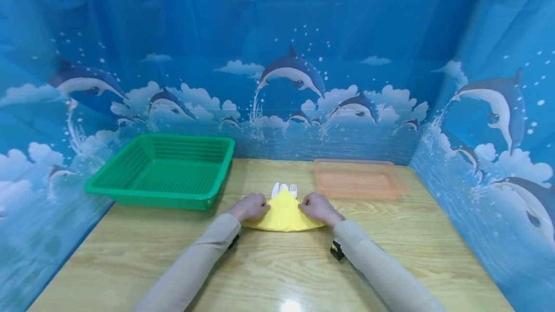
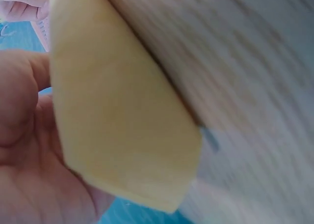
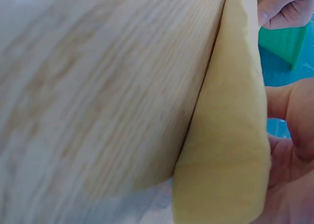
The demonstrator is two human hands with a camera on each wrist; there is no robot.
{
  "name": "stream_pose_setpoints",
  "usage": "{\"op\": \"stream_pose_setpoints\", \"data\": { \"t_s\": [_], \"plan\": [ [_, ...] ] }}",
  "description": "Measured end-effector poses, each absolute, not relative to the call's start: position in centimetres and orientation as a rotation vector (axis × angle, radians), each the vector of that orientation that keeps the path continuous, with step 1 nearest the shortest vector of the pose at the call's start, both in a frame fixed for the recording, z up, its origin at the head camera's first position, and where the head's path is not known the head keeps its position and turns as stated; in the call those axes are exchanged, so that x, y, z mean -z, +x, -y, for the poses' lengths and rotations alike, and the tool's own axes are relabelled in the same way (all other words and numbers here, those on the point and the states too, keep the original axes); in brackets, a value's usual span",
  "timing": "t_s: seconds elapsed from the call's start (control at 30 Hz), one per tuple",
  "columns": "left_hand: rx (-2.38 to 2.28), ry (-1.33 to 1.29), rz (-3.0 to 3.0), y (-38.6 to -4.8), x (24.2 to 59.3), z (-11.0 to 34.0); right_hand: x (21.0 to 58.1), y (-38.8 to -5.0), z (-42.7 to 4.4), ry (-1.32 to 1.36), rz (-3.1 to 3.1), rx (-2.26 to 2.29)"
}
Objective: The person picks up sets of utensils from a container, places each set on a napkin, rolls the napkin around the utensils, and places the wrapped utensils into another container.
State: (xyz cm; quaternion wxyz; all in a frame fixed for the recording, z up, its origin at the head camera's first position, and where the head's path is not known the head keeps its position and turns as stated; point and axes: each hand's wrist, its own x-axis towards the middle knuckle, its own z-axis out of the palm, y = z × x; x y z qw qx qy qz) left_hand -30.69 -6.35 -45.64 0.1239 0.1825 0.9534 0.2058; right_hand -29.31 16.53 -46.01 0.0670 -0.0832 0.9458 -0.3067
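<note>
A yellow cloth (image 1: 284, 213) lies folded on the table, its top narrowing to a point. Above that point show the tops of a white knife (image 1: 275, 189), a white spoon (image 1: 284, 187) and a white fork (image 1: 293, 190); their lower parts are hidden under the cloth. My left hand (image 1: 253, 207) pinches the cloth's left side, and my right hand (image 1: 318, 207) pinches its right side. Both wrist views show the cloth (image 2: 117, 106) (image 3: 228, 116) close up beside the palms of the left hand (image 2: 37, 140) and the right hand (image 3: 292, 150).
A green basket (image 1: 160, 196) stands at the back left of the wooden table (image 1: 286, 264). At the back right lies a shallow pink translucent tray (image 1: 357, 189). A blue curtain with dolphins (image 1: 277, 138) surrounds the table's back and sides.
</note>
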Motion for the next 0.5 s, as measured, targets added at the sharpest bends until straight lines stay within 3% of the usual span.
{"op": "stream_pose_setpoints", "data": {
  "t_s": [0.2,0.5],
  "plan": [
    [-0.582,0.552,-2.911,-30.1,45.8,6.1,46.2,-29.3,-16.4,-0.257,-2.85,0.929],
    [-0.223,1.069,-2.955,-27.6,45.4,4.1,46.3,-29.6,-16.4,-0.233,-2.863,0.913]
  ]
}}
